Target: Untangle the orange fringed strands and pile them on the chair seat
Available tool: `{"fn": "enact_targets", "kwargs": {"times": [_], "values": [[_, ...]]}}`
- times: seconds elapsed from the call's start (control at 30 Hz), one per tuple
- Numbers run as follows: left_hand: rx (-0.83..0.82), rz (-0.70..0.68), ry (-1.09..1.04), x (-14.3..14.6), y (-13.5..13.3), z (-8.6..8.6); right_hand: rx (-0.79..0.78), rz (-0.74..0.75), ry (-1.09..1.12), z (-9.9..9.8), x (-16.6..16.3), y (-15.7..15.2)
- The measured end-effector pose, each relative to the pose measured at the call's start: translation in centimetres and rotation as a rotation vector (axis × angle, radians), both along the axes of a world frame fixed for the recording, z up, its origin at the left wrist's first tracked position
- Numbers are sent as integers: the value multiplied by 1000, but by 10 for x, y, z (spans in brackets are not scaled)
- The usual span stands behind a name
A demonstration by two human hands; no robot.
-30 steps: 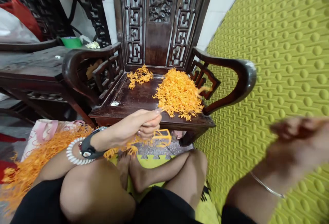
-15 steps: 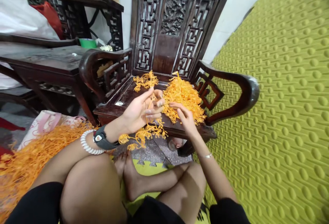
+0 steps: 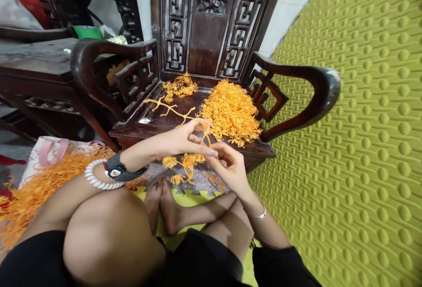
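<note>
Hands working an orange plastic strip in front of a carved wooden chair.

Left hand (image 3: 184, 139) pinching an orange branched strip (image 3: 171, 111) that runs up and left over the chair seat (image 3: 154, 122); right hand (image 3: 231, 168) just beside it, fingers curled on the same strip, a clump of orange pieces (image 3: 184, 164) hanging below both. On the seat, a large orange heap (image 3: 231, 111) at right, a small heap (image 3: 180, 87) farther back. Near left, on the floor, a loose orange tangle (image 3: 36, 186) over a pink bag (image 3: 49, 153). At right, a green bumpy mat (image 3: 362, 124). Crossed bare legs nearest, beaded bracelet (image 3: 95, 179) and watch (image 3: 117, 170) on the left wrist.
</note>
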State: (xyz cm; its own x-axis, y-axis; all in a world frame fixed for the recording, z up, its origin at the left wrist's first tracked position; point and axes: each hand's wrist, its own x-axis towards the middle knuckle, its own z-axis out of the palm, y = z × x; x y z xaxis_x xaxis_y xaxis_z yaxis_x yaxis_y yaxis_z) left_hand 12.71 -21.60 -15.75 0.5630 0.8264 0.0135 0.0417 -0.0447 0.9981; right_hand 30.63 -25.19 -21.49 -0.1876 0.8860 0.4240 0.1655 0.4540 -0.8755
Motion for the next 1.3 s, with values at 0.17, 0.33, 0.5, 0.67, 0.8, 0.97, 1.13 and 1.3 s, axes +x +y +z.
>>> {"fn": "enact_targets", "kwargs": {"times": [0.17, 0.33, 0.5, 0.67, 0.8, 0.97, 1.13, 1.3], "values": [[118, -135, 108, -8, -3, 2, -60, 1, -18, 5, 8, -10], [208, -166, 130, -10, -8, 5, -229, 264, -101, 9, 11, -11], [333, -90, 64, -8, -12, 9, -227, 272, -241, 10, 11, -9], [288, 68, 30, -8, -14, 11, 34, 152, -264, 16, 15, -12], [286, 222, 13, -15, -10, 16, 57, 321, -70, 17, 23, -15], [312, 426, 22, -32, -13, 30, -166, 478, 474, 11, 33, -27], [537, 586, 271, -46, -27, 35, -243, 453, 514, 9, 34, -41], [875, 648, 549, -49, -42, 38, -424, 598, 471, 12, 30, -44]]}}
